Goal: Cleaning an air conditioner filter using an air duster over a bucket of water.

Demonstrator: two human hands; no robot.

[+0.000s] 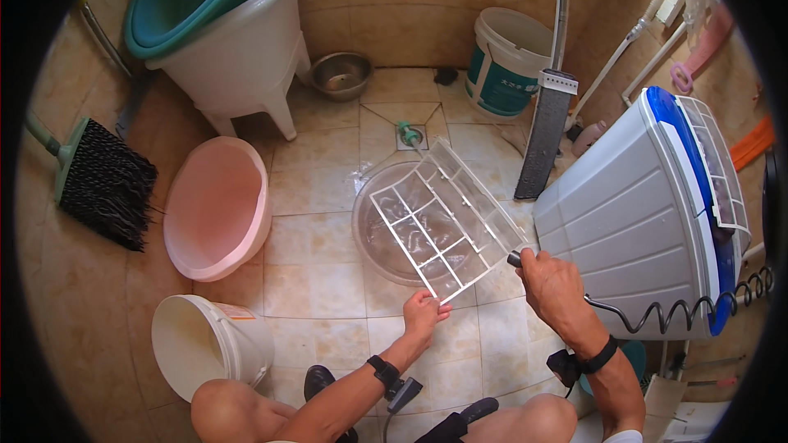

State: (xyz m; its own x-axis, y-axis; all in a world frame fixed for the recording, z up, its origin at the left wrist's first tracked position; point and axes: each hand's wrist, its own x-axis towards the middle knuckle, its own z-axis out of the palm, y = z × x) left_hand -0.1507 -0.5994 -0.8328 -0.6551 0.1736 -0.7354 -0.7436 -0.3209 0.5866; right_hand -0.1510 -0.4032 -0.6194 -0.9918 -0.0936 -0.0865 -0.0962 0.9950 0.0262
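Note:
My left hand (425, 317) pinches the near corner of a white mesh filter frame (446, 224), which looks like an air conditioner filter. The frame is tilted above a round clear plastic basin (362, 243) on the floor. Closed around a black-headed sprayer (516, 258) on a coiled black hose (677, 307), my right hand (554, 286) is beside the frame's right corner. Water lies in the basin, and a green hose fitting (406, 132) sits at the floor drain behind it.
A pink basin (212, 209), a white bucket (191, 344) and a broom (104, 184) stand left. At right are a washing machine (615, 221) with another filter frame (714, 163) on top and a flat mop (542, 135). A labelled bucket (505, 67) and metal bowl (341, 77) are behind.

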